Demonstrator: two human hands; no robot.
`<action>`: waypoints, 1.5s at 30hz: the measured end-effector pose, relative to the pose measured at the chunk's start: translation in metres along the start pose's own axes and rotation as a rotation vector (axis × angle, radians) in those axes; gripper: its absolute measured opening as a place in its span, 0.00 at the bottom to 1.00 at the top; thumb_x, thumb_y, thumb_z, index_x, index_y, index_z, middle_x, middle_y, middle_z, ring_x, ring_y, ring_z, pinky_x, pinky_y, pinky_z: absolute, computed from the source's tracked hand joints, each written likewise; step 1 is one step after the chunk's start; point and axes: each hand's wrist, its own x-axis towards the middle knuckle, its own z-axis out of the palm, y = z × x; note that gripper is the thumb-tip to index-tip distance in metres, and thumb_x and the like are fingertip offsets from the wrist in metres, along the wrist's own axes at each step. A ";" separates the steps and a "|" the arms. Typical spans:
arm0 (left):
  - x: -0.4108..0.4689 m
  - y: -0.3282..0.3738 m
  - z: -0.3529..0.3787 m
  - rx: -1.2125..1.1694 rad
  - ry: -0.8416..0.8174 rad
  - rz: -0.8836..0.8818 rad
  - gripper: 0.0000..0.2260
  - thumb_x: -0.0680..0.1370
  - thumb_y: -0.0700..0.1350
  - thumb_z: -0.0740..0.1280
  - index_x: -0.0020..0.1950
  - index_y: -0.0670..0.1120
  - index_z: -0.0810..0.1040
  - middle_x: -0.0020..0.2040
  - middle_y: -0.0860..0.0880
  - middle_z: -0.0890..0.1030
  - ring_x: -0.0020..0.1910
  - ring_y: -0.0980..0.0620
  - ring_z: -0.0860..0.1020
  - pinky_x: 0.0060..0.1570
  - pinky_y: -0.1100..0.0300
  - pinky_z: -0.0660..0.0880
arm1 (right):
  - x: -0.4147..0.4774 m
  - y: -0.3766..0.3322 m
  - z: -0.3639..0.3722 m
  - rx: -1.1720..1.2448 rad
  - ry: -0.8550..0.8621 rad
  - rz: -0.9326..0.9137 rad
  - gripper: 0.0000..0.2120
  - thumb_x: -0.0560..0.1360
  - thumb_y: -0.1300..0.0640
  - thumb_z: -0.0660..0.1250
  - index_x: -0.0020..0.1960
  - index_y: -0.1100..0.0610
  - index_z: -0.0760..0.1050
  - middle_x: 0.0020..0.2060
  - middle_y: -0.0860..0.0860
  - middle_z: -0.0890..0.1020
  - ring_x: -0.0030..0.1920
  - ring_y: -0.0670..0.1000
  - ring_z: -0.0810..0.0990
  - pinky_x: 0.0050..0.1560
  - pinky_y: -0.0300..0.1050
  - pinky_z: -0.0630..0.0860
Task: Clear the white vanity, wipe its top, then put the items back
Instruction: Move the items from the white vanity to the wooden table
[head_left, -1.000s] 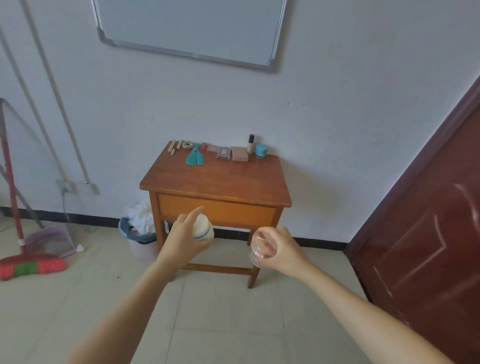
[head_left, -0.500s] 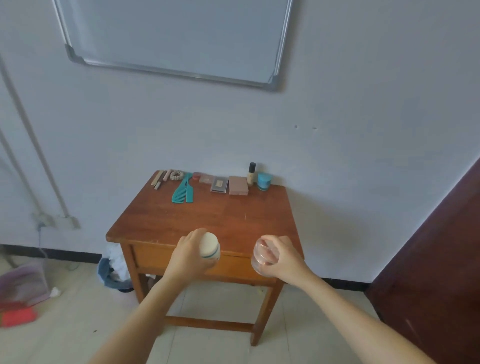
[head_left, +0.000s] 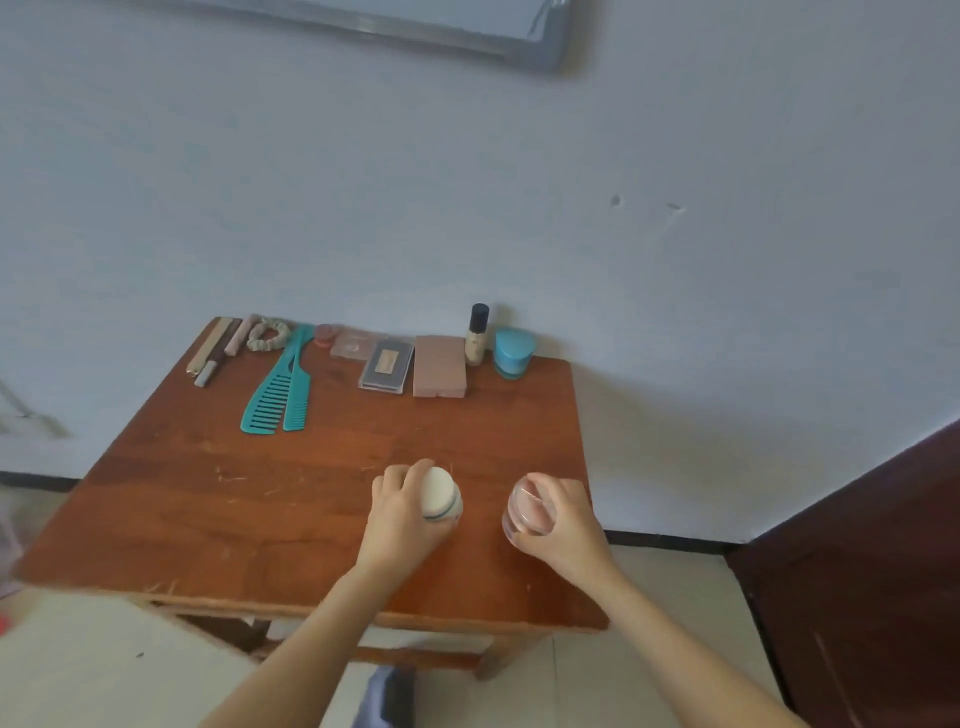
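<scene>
My left hand (head_left: 400, 519) grips a cream-white round jar (head_left: 440, 493) with a dark band, held over the front part of a brown wooden table (head_left: 208, 509). My right hand (head_left: 563, 525) grips a clear pinkish round jar (head_left: 527, 512) above the table's right front area. Along the table's back edge lie two teal combs (head_left: 280, 389), a scrunchie (head_left: 267, 335), slim sticks (head_left: 213, 348), a dark compact (head_left: 386, 364), a pink palette (head_left: 439, 366), a small bottle (head_left: 477, 335) and a blue jar (head_left: 513, 353). No white vanity is in view.
The table stands against a pale wall (head_left: 675, 260) under a framed whiteboard (head_left: 540, 47). A dark red door (head_left: 872, 571) is at the right. Tiled floor (head_left: 93, 670) surrounds the table legs.
I have come up close to the table; both hands, still holding their jars, are now over its top instead of in front of it.
</scene>
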 end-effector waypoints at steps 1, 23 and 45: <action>0.014 0.004 0.007 0.010 -0.011 0.034 0.29 0.71 0.47 0.71 0.69 0.46 0.64 0.62 0.46 0.68 0.61 0.47 0.64 0.58 0.58 0.66 | 0.009 0.003 -0.001 0.000 0.007 0.012 0.26 0.66 0.51 0.73 0.62 0.46 0.68 0.54 0.46 0.67 0.54 0.44 0.70 0.50 0.35 0.66; 0.210 0.006 0.097 0.362 0.116 0.464 0.37 0.52 0.49 0.80 0.58 0.45 0.69 0.44 0.45 0.81 0.41 0.45 0.80 0.48 0.48 0.76 | 0.215 0.031 -0.040 -0.059 0.183 0.178 0.28 0.63 0.55 0.75 0.60 0.49 0.69 0.53 0.50 0.68 0.52 0.48 0.72 0.52 0.38 0.72; 0.193 -0.009 0.090 0.479 0.228 0.357 0.39 0.56 0.52 0.79 0.63 0.46 0.68 0.53 0.40 0.79 0.58 0.42 0.67 0.56 0.38 0.70 | 0.242 0.044 -0.033 -0.247 0.228 -0.003 0.33 0.63 0.52 0.76 0.64 0.50 0.68 0.63 0.52 0.68 0.63 0.54 0.66 0.58 0.50 0.69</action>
